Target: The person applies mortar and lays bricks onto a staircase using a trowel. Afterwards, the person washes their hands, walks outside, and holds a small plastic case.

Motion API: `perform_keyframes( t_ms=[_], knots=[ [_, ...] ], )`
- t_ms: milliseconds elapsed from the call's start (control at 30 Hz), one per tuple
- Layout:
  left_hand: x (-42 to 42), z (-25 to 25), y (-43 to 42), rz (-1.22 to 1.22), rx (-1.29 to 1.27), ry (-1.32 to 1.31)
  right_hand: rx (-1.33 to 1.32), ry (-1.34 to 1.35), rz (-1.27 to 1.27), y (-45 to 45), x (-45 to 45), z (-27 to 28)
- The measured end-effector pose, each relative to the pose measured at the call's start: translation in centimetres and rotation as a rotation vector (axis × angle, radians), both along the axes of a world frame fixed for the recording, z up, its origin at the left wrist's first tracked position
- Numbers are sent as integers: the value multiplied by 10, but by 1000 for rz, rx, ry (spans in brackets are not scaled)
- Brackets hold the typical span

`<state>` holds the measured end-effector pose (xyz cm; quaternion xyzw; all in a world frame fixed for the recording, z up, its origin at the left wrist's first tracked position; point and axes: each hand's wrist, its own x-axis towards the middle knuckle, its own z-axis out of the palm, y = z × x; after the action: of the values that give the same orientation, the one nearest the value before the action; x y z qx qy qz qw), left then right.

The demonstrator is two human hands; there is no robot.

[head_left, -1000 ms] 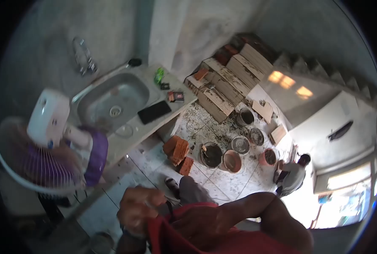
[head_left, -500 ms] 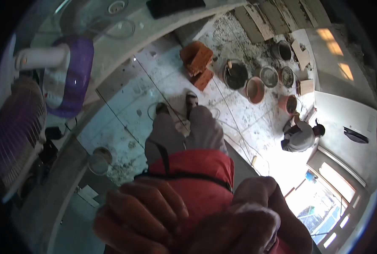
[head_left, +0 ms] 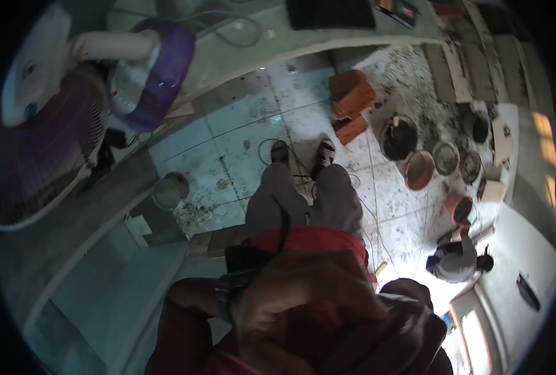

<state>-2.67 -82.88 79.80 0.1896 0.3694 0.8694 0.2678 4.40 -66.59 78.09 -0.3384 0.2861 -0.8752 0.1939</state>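
Note:
My left hand (head_left: 303,290), with a dark watch (head_left: 229,295) on its wrist, is bent across the front of my red shirt (head_left: 309,239). Its fingers curl toward my right hand (head_left: 387,328), which is closed close beside it in deep shadow. Both hands are very near the camera, at chest height, and the fingertips are partly hidden. I cannot make out what is between them. A dark strap (head_left: 284,226) hangs over my grey trousers (head_left: 278,194).
Red bricks (head_left: 352,94) lie on the tiled floor (head_left: 240,150) ahead. Beyond them stand several buckets, including an orange one (head_left: 419,170). A person (head_left: 456,259) crouches at the right. A purple fan (head_left: 53,144) rests on the left counter; cables cross the floor.
The camera view has turned, so floor and buckets appear lower and further right. My left hand has moved across toward my right hand, bringing its watch into view.

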Motion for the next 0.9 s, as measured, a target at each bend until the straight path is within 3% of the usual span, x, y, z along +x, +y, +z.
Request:
perform_keyframes(
  t_ms=[167,200,233,300,367,500,567,633,700,767,833,900],
  knots=[
    [-1,-9,17,-23,-88,297,75,29,-9,44,-22,3],
    [0,-9,14,-74,-204,350,126,22,-50,54,-25,5],
    [1,-7,12,-120,-326,395,258,1,-138,62,-26,9],
    [3,4,6,-26,-464,563,1034,119,-359,73,-33,29],
    [8,13,-4,-201,-952,656,1249,215,-617,65,-40,17],
    [21,-4,-31,121,-1056,809,1138,272,-622,44,-68,-2],
    [31,-7,-53,243,-1133,756,1176,290,-734,16,-82,-10],
    [43,-17,-81,192,-1124,783,1137,344,-634,-26,-94,-15],
    [50,-13,-114,369,-1110,738,1104,288,-633,-71,-102,-32],
    [59,-14,-151,145,-955,679,1216,111,-419,-104,-102,-54],
    [74,-15,-192,237,-953,658,1166,35,-255,-147,-102,-79],
    [93,-14,-242,308,-889,679,1319,75,-96,-208,-97,-88]
  ],
)
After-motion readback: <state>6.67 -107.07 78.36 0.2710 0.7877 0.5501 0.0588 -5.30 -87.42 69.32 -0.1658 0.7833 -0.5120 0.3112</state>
